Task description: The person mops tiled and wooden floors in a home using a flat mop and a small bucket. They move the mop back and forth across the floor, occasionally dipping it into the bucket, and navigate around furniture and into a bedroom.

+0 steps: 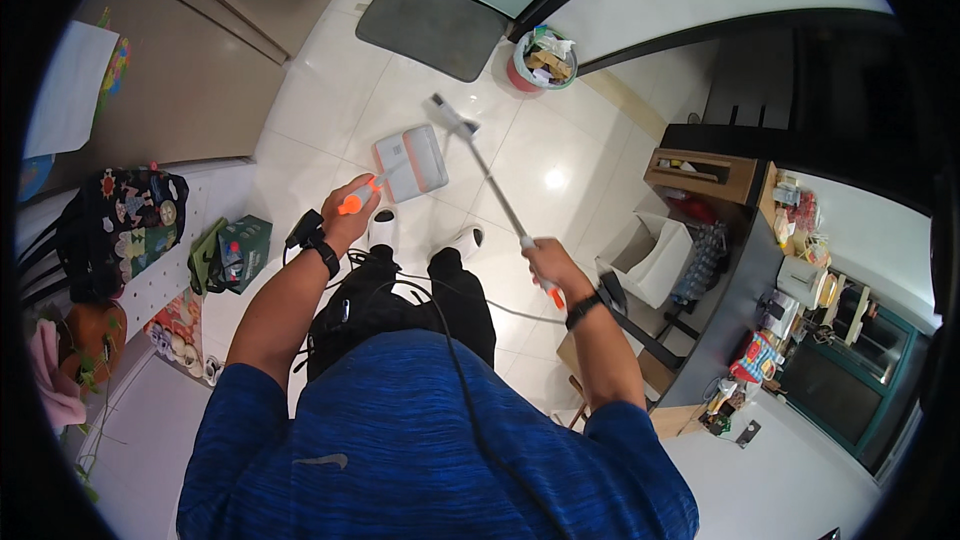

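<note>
My left hand [346, 211] grips the grey and orange handle of a long-handled dustpan [411, 163]. Its grey pan with an orange stripe is down at the tiled floor, just ahead of my shoes. In my right hand [556, 268] is the upper end of a broom [495, 184], whose grey pole slants up and to the left. The broom's head [454, 116] is slightly blurred and lies beyond the dustpan's right corner, apart from it as seen here. Whether the bristles touch the floor I cannot tell.
A grey doormat [431, 26] lies before a glass door. Beside it stands a filled waste bin [546, 64]. On the right are a white container [651, 259] and a dark-topped counter [739, 292] with many items. Bags [244, 251] stand at the left; a cable [450, 315] hangs from me.
</note>
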`<state>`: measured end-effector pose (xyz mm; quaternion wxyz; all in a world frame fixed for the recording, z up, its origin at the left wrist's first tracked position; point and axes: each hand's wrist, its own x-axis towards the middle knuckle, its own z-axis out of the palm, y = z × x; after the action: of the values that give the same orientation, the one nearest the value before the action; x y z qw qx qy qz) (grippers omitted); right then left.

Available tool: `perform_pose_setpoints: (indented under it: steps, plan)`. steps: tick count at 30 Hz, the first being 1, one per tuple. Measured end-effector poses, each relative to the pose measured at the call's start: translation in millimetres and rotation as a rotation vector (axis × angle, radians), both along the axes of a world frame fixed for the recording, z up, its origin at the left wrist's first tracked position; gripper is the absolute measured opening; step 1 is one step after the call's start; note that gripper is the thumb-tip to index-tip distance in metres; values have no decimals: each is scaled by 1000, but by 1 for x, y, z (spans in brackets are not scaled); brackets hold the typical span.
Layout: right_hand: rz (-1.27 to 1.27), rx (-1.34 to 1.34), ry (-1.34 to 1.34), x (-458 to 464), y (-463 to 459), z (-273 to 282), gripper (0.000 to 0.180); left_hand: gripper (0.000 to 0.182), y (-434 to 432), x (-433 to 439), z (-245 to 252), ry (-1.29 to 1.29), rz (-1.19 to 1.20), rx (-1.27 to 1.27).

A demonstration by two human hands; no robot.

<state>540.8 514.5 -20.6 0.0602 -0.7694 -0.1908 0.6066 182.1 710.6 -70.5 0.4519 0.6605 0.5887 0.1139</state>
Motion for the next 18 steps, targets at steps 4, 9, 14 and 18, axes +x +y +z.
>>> perform_pose_setpoints:
  steps: [4,9,14,18]
  plan:
    - [-236,-78,249,13,-38,82,20,37,1,-1,-4,5,-38,4]
    - [-357,-83,145,-2,-59,106,20,38,-2,-2,-5,-52,-50,16]
    - [-278,-10,-181,11,-70,60,25,38,1,-3,-8,-61,-67,5]
    - [-228,10,-377,50,-82,5,29,37,3,-6,-14,-97,-69,35]
